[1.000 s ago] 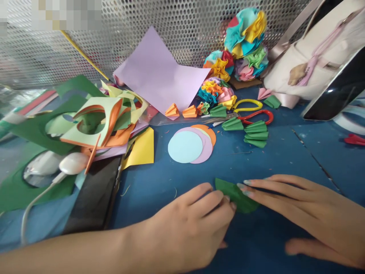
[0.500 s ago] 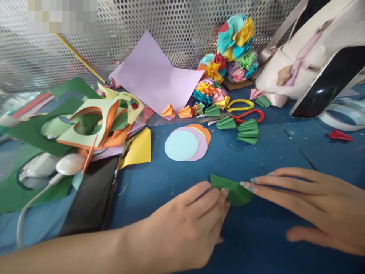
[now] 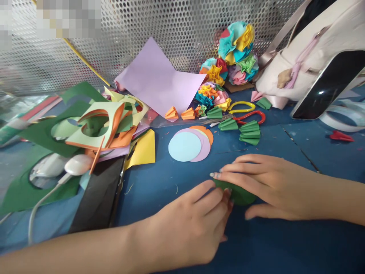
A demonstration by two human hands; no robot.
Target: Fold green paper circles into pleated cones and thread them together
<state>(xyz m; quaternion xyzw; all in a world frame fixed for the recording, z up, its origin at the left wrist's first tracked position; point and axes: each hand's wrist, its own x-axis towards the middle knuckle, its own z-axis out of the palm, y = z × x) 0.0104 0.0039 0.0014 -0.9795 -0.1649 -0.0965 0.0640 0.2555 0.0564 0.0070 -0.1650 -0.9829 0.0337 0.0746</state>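
A green paper semicircle [image 3: 238, 194] lies on the blue mat [image 3: 273, 243], mostly covered by both hands. My left hand [image 3: 185, 220] pinches its left edge between curled fingertips. My right hand [image 3: 265, 182] rests over the top, fingers together and thumb below the paper. Just beyond my hands lie several folded green paper fans [image 3: 249, 133] and stacked paper circles [image 3: 185, 146] in pale blue, lilac and orange.
Cut card scraps [image 3: 94, 131], a black phone [image 3: 98, 194] and a white corded mouse [image 3: 78, 164] lie at left. Scissors [image 3: 251, 116], paper flower balls [image 3: 235, 49] and a pale handbag [image 3: 302, 64] stand behind, before a perforated metal sheet [image 3: 51, 57].
My right hand has moved left and now covers most of the green paper. My left hand stays on the paper's left edge.
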